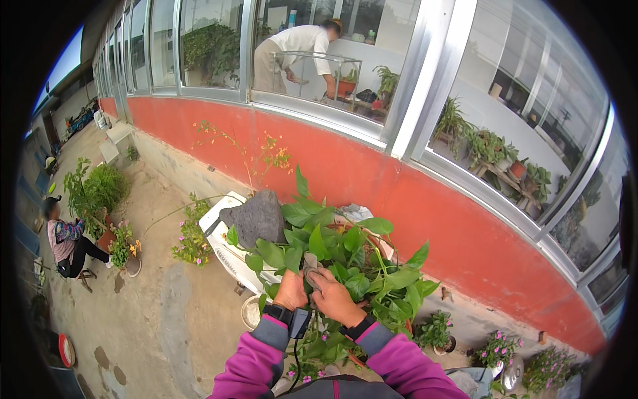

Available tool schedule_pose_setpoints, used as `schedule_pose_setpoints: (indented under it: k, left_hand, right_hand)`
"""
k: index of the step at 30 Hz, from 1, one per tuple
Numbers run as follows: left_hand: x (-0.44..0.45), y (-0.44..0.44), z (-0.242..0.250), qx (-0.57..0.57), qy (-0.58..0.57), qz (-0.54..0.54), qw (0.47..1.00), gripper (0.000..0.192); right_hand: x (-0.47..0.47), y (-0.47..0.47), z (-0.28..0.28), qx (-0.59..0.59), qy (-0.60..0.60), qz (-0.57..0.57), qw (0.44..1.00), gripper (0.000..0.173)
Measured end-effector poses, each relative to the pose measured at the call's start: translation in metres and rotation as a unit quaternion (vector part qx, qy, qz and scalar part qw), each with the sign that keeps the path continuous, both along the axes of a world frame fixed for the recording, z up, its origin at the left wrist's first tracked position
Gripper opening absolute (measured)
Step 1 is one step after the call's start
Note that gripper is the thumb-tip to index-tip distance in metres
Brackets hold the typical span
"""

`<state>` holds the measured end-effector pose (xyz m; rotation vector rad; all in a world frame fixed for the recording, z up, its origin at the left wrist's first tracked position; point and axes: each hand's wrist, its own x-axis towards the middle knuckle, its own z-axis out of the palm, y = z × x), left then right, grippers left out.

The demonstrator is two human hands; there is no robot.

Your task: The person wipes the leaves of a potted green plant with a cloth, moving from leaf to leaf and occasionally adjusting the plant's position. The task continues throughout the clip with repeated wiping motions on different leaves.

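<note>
A leafy green potted vine (359,249) with broad, pointed leaves fills the middle of the view, in front of a red wall. My right hand (336,298) is closed on a grey-brown cloth (312,272) among the leaves. Just left of it, my left hand (292,292) is beside the cloth, close against a leaf; its fingertips are hidden, so its grip cannot be made out. Behind the leaves, part of a terracotta pot's rim shows.
A dark grey rock (255,218) lies on a white appliance casing (227,254). A white bowl (251,311) is below it. A seated person (65,239) is at left; another person (299,47) bends behind the window. Flowering pots (498,347) line the wall.
</note>
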<state>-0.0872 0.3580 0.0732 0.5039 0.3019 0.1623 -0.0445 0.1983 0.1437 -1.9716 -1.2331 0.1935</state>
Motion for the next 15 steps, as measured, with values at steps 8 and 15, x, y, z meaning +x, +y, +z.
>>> schedule_pose_setpoints:
  k: [8,15]
  left_hand:
    - [-0.005,-0.001,-0.005,-0.03,0.044,-0.037,0.998,0.027]
    - [-0.017,-0.017,0.018,0.101,0.152,0.041,0.982,0.025]
  right_hand:
    - [-0.051,-0.046,-0.013,0.0,0.067,0.019,0.998,0.051]
    - [-0.012,-0.072,0.063,0.142,0.288,0.021,0.947,0.04]
